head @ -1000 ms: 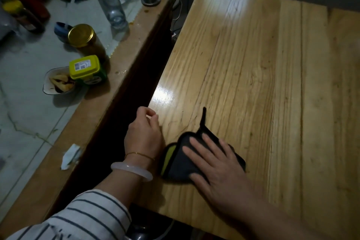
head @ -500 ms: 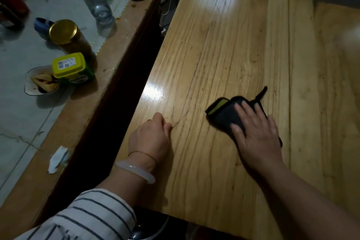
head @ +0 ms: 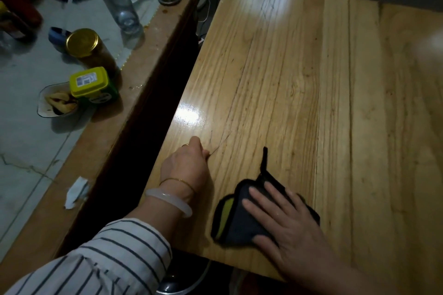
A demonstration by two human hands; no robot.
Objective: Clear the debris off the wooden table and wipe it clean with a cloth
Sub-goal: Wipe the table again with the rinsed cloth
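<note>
The right hand (head: 285, 220), fingers spread flat on the dark cloth (head: 236, 223), has dragged it back from mid-tabletop (head: 311, 79) towards the near edge, so wiping is underway. The left hand (head: 184, 167) stays curled at the side; whether it pinches anything is unclear.

left hand (head: 185, 167) lower centre, fingers curled under (knuckles up); right hand (head: 285, 220) lower right, palm down, fingers straight and spread.

1 head-worn wide-angle view, facing forward and down — close above the wooden table (head: 311, 79)
</note>
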